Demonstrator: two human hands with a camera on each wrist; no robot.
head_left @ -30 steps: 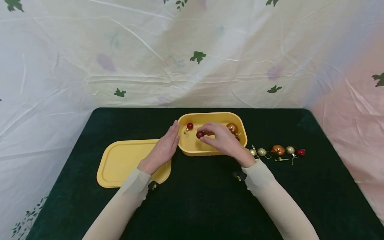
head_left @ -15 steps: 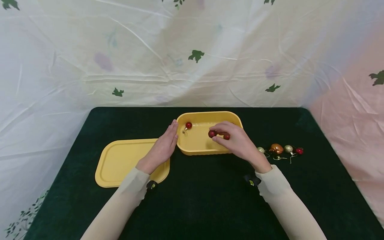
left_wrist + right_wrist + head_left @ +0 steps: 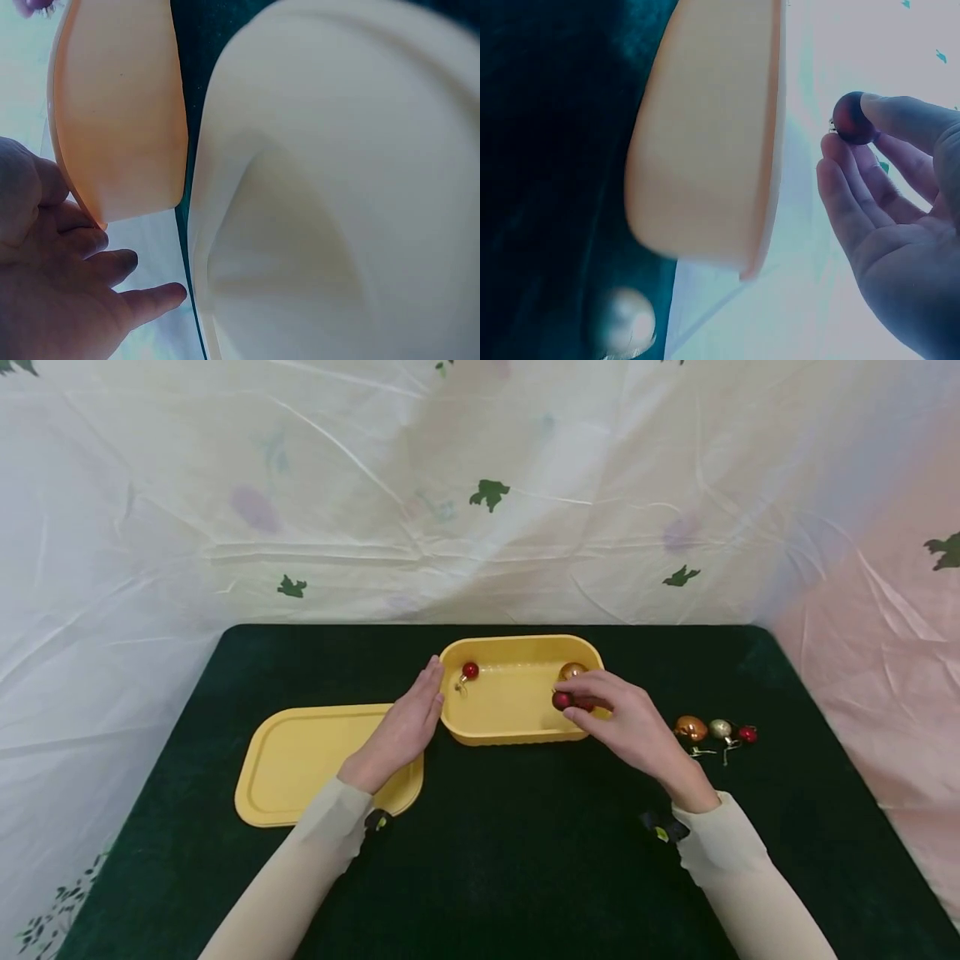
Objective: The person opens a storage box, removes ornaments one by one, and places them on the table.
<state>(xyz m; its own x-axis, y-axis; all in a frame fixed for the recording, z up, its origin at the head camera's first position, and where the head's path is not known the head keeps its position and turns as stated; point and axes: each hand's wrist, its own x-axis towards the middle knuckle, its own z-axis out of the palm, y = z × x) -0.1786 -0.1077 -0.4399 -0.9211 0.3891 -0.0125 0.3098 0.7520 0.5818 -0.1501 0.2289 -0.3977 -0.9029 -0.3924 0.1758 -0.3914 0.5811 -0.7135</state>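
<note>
The right hand (image 3: 626, 718) pinched a dark red ball (image 3: 562, 701) between its thumb and fingertips, the other fingers gently bent; from the right wrist the ball appeared higher than the rim of the yellow box (image 3: 517, 737). The left hand (image 3: 401, 722) held nothing, its fingers stretched out with their tips touching the near side of that box, which stood between both hands.

Just beyond the right fingertips lay a copper ball (image 3: 572, 671) inside the box, and another red ball was partly hidden behind those fingers. Near the left fingertips, inside the wall, lay a bright red ball (image 3: 470, 671) with a gold hanger. Under the left wrist and out to its left was a yellow lid (image 3: 307, 760). Right of the right hand, on the dark green tabletop (image 3: 480, 860), sat a larger copper bauble (image 3: 691, 729), a pale gold bauble (image 3: 720, 729) and a small red bauble (image 3: 747, 734).
</note>
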